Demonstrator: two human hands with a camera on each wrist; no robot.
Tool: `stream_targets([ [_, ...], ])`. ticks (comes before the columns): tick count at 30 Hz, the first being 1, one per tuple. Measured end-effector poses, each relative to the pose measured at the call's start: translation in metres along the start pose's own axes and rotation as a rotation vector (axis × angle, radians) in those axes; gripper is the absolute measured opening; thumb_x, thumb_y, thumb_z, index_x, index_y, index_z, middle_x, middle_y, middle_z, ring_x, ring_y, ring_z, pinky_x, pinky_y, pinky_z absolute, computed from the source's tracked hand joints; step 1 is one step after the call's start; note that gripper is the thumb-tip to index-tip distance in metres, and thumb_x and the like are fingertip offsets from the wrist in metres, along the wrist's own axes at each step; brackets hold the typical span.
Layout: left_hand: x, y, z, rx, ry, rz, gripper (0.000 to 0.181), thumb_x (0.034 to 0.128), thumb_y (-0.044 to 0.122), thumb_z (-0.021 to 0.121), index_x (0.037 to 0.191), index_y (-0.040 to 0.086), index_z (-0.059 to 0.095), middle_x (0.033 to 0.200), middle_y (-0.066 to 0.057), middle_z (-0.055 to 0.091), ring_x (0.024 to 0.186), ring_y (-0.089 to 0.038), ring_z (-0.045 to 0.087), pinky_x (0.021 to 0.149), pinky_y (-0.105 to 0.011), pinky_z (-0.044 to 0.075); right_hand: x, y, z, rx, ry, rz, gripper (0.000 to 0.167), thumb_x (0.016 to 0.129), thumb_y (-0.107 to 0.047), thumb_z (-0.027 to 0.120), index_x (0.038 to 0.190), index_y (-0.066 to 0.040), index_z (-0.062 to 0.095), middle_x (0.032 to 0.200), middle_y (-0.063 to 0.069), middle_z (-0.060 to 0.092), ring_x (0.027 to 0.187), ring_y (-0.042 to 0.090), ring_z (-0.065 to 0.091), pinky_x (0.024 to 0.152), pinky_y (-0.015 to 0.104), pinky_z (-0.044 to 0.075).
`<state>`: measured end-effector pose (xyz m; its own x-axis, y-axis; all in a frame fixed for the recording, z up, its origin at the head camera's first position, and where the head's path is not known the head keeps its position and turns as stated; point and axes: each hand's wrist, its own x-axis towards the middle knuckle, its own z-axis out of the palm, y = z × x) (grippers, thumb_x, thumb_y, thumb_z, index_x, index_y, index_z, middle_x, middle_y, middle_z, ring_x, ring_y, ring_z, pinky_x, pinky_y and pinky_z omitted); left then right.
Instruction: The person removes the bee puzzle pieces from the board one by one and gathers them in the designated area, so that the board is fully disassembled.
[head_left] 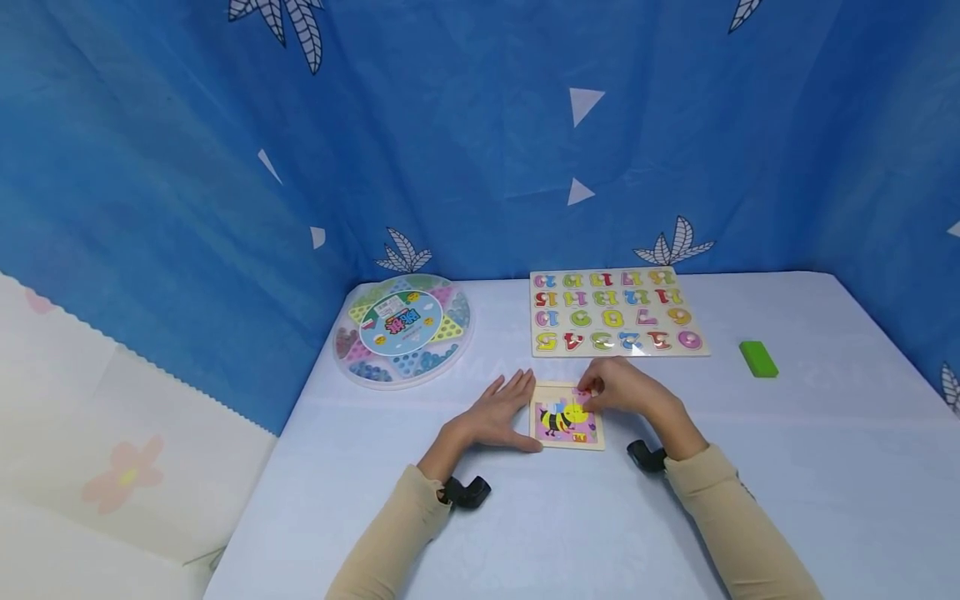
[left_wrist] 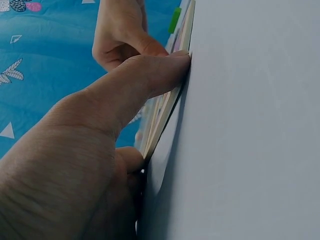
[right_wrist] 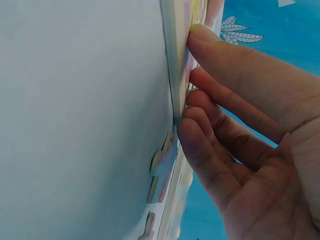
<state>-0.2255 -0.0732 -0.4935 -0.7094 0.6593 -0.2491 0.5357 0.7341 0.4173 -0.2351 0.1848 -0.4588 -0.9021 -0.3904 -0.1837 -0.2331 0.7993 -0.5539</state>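
Puzzle (head_left: 558, 423) with number board (head_left: 596, 308) just behind, green block (head_left: 759, 359) well apart.

This looks like a curtained-off play corner, though whether in a home or a studio cannot be told: a blue fabric curtain (head_left: 480, 125) printed with white leaves and triangles hangs beyond the far, left and right edges of a pale bluish-white table (head_left: 570, 533), with cream, pink-flowered cloth (head_left: 75, 400) past the left edge. Toys show the play side: a round, clear plastic board game (head_left: 403, 332) by the far left corner, a cream rectangular number board (head_left: 617, 318) at the far edge, and a square, wood-framed bee puzzle (head_left: 567, 421).
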Motion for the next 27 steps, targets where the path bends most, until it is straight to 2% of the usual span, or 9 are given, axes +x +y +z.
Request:
stream_targets([
  [7, 0.0012, 0.0009, -0.0009, 0.004, 0.002, 0.004, 0.113, 0.0780, 0.065, 0.066, 0.157, 0.013, 0.006, 0.166, 0.001, -0.002, 0.153, -0.012, -0.007, 0.126, -0.040, -0.003, -0.0002, 0.0021, -0.0045, 0.041, 0.001, 0.004, 0.027, 0.074, -0.017, 0.085, 0.097, -0.010, 0.073, 0.086, 0.000, 0.066, 0.079, 0.016, 0.054, 0.075, 0.028, 0.052],
  [12, 0.0013, 0.0008, -0.0033, 0.004, 0.013, 0.006, 0.113, 0.0777, 0.064, 0.067, 0.158, 0.013, 0.006, 0.166, 0.001, -0.001, 0.153, -0.012, -0.006, 0.126, -0.039, -0.003, 0.0007, 0.0032, -0.0052, 0.041, 0.014, -0.019, 0.027, 0.074, -0.017, 0.085, 0.097, -0.011, 0.073, 0.086, 0.000, 0.066, 0.079, 0.017, 0.054, 0.075, 0.028, 0.051],
  [27, -0.0010, 0.0004, -0.0009, -0.010, 0.003, 0.003, 0.112, 0.0776, 0.064, 0.067, 0.158, 0.013, 0.006, 0.166, 0.002, -0.001, 0.153, -0.011, -0.007, 0.126, -0.039, -0.003, -0.0011, 0.0002, -0.0008, 0.056, 0.013, -0.002, 0.031, 0.072, -0.012, 0.086, 0.100, -0.008, 0.073, 0.088, 0.000, 0.068, 0.077, 0.015, 0.055, 0.073, 0.028, 0.053],
])
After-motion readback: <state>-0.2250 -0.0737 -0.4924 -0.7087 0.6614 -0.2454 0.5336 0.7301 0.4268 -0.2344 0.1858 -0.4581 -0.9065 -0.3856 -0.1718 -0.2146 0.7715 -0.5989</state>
